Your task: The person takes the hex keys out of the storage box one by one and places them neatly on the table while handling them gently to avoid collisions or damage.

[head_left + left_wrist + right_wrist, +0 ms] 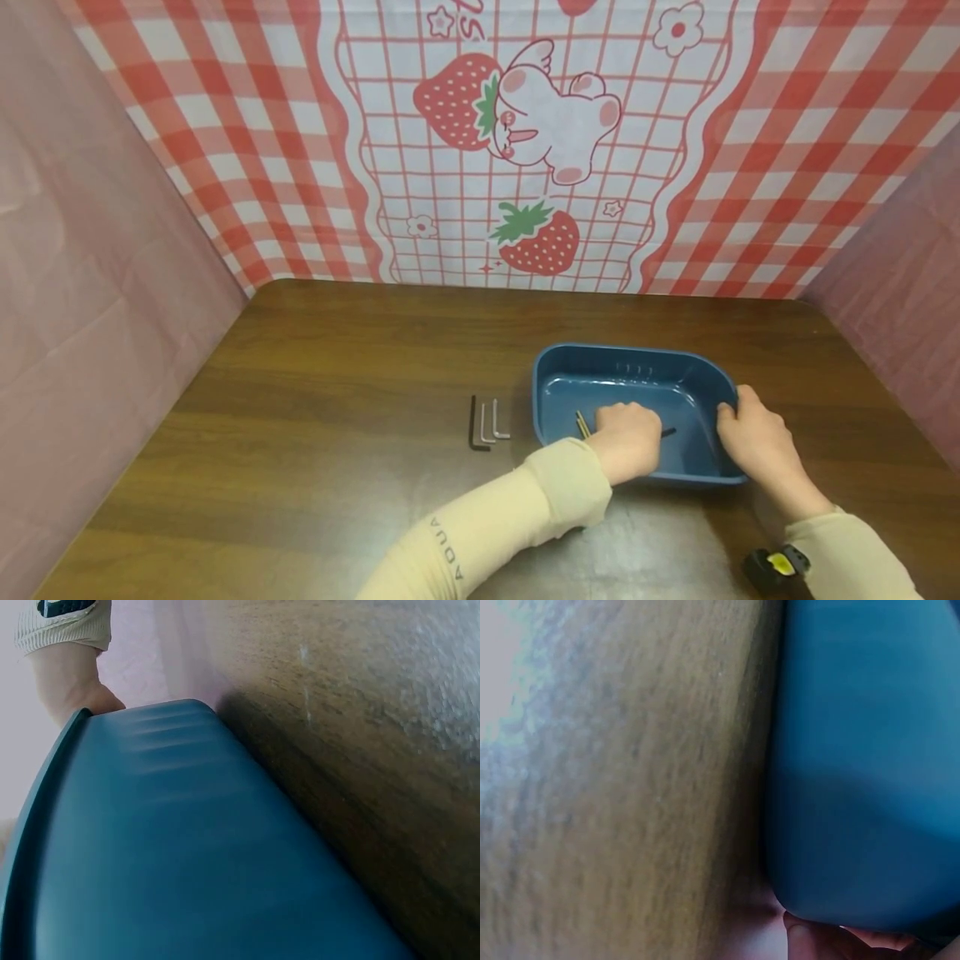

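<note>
A blue plastic bin [633, 479] stands on the wooden table, its outer wall filling much of both wrist views. My left hand [624, 437] reaches over the near rim into it, knuckles up. Its fingertips are hidden, so whether they pinch anything does not show. Left of that hand lie thin brass-coloured rods [582, 425]; a short black piece [669, 432] shows to its right. My right hand [761, 437] grips the bin's right rim, thumb on the inside. Left of the bin, three L-shaped hex keys, one black [472, 423] and two silver [497, 421], lie side by side.
A black device with a yellow patch [780, 565] sits at my right wrist. Behind the table [337, 375] hangs a red-and-white checked cloth [262, 125] with strawberries. Pink cloth [97, 208] hangs at both sides.
</note>
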### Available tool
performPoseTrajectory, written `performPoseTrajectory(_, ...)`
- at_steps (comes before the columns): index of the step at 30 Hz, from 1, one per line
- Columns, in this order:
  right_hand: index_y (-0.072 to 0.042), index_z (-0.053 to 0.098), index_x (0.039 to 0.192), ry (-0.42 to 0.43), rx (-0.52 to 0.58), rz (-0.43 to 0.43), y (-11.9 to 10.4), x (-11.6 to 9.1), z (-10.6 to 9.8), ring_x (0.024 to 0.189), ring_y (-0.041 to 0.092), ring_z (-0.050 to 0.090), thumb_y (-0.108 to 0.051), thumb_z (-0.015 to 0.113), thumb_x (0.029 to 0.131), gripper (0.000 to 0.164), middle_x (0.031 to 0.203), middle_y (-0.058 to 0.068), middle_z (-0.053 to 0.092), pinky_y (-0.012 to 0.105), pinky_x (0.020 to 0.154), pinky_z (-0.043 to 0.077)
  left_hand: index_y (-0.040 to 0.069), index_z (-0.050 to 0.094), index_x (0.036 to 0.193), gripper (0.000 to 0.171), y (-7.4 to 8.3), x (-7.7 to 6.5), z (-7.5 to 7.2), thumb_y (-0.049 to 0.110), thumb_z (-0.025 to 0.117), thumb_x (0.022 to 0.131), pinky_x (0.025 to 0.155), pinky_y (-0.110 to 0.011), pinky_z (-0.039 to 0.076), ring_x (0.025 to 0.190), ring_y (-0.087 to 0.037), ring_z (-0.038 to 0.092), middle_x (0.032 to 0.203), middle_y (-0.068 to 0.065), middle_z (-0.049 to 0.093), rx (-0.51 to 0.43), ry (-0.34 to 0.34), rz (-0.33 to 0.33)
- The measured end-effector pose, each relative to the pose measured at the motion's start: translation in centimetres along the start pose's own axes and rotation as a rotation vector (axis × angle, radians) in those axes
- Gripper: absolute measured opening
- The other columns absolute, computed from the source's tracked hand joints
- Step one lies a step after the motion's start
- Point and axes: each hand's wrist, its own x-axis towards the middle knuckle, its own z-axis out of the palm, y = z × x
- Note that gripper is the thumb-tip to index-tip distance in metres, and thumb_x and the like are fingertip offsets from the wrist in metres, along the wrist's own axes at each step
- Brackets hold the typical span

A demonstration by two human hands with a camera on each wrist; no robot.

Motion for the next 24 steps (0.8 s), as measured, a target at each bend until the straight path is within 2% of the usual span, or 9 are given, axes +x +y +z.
performPoseTrajectory(5,0.012,0.033,0.120,0.002,-0.003,-0.001,-0.02,0.02,0.02,0.093,0.057,0.048,-0.021,0.033,0.094,0.042,0.113,0.041,0.045,0.055,0.064,0.042,0.028,0.067,0.087,0.010,-0.18,-0.21,-0.04,0.028,0.064,0.078,0.060,-0.031,0.043,0.076,-0.010,0.059,0.086,0.010,0.065,0.007,0.068,0.030)
performPoseTrajectory(11,0.012,0.033,0.121,0.005,-0.002,-0.005,-0.03,0.04,0.05,0.093,0.057,0.048,-0.020,0.033,0.094,0.042,0.113,0.041,0.044,0.056,0.064,0.042,0.026,0.066,0.089,0.013,-0.26,-0.32,-0.12,0.030,0.064,0.077,0.057,-0.030,0.042,0.074,-0.009,0.059,0.082,0.009,0.064,0.060,0.141,0.041)
performPoseTrajectory(19,0.012,0.031,0.123,-0.014,-0.002,0.004,0.06,0.19,0.01,0.094,0.056,0.048,-0.022,0.032,0.095,0.044,0.115,0.041,0.043,0.055,0.065,0.042,0.030,0.068,0.087,0.011,-0.33,-0.51,-0.30,0.031,0.064,0.077,0.059,-0.031,0.041,0.075,-0.009,0.058,0.084,0.008,0.065,0.093,0.167,0.039)
performPoseTrajectory(24,0.012,0.032,0.122,-0.010,-0.001,0.005,0.10,0.17,0.06,0.094,0.056,0.048,-0.021,0.032,0.095,0.043,0.114,0.041,0.044,0.055,0.065,0.042,0.029,0.068,0.087,0.011,-0.49,-0.69,-0.57,0.030,0.063,0.078,0.058,-0.031,0.040,0.073,-0.010,0.058,0.082,0.007,0.065,0.070,0.155,0.046)
